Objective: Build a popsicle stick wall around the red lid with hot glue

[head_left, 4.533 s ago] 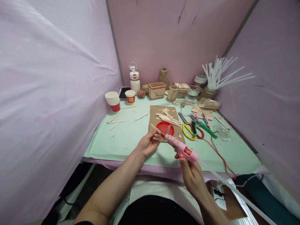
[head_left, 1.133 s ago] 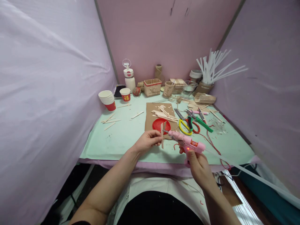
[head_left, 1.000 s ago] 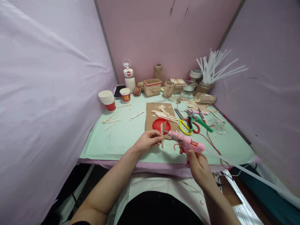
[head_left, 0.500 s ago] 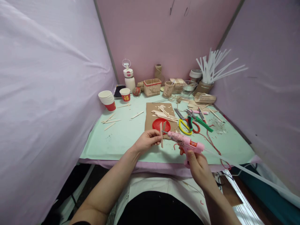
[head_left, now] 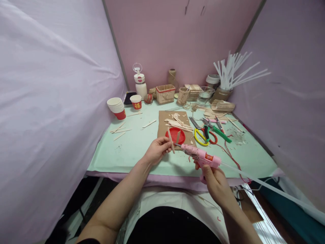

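Between its thumb and fingers, my left hand (head_left: 157, 150) pinches a thin wooden stick (head_left: 171, 139), which is tilted with its top to the left. My right hand (head_left: 213, 176) is wrapped round the handle of a pink glue gun (head_left: 200, 155), and a long white glue stick trails from its back end. The nozzle points left and is close to the stick; whether they touch is too small to tell. Just behind lies a red round dish (head_left: 181, 138) on brown cardboard (head_left: 162, 118), with a small wooden piece standing at it.
Scissors (head_left: 201, 137) and green-handled pliers (head_left: 221, 134) lie right of the cardboard. Paper cups (head_left: 116, 107) stand at the left. A woven basket (head_left: 165, 95), a white bottle (head_left: 141, 88) and a glass bowl (head_left: 205, 96) line the back. Loose sticks lie on both sides.
My left hand has moved slightly up and left, and the stick in it has tilted from nearly upright. The glue gun has barely moved.
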Action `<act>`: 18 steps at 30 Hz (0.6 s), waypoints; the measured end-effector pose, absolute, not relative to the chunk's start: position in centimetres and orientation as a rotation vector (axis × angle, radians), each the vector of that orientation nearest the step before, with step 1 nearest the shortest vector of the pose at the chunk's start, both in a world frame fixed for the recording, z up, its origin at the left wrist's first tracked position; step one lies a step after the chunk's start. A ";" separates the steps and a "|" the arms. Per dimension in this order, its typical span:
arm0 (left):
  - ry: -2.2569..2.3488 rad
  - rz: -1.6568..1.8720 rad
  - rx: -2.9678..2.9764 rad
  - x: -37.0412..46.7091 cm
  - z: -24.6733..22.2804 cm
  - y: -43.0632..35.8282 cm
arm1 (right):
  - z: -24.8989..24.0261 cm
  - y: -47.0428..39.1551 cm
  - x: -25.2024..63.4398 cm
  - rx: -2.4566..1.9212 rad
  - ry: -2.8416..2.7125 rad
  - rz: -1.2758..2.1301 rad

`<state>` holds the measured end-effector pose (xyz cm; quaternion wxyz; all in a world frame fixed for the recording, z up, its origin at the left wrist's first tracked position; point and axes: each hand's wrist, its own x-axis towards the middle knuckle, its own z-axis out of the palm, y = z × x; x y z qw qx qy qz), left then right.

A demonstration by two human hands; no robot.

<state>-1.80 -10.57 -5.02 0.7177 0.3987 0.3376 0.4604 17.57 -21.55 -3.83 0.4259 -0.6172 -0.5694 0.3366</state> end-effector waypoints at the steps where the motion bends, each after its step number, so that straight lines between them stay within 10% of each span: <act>1: 0.752 1.033 0.862 -1.8 -5.0 -10.5 | -3.9 -21.6 17.6 -1.546 -1.433 0.828; 18: 0.754 1.058 0.824 -2.0 -5.1 -10.3 | -4.0 -21.7 17.7 -1.560 -1.496 0.813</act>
